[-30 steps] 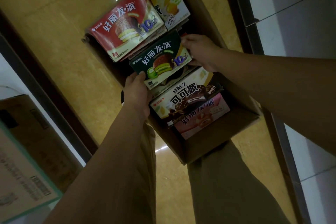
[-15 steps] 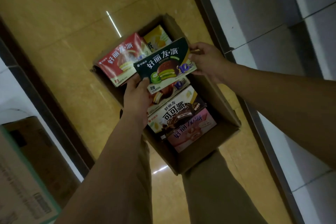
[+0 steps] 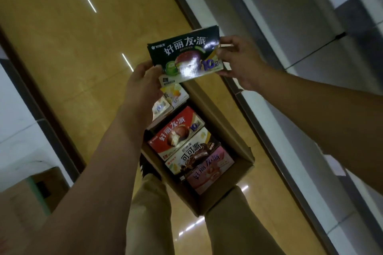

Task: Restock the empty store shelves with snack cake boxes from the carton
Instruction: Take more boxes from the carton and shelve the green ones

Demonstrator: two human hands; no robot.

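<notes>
Open over the yellow floor (image 3: 62, 47) across the upper left of the frame. Blocked at upper centre by the dark green box (image 3: 184, 56), gripped at its lower left corner by the left hand (image 3: 143, 85) and at its right edge by the right hand (image 3: 238, 62). Packed tight below centre: carton (image 3: 219, 196) filled with a red box (image 3: 176, 132), a brown-and-white box (image 3: 190, 155) and a pink box (image 3: 211, 167), touching side by side. Hemmed on the right by the pale shelf unit (image 3: 269, 16), on the left by a dark frame edge (image 3: 41, 99). Crossed lower down by both forearms (image 3: 99, 172) and the trouser legs (image 3: 149, 213).

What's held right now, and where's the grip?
The dark green snack cake box, in both hands: left hand at its lower-left corner, right hand at its right end.
</notes>
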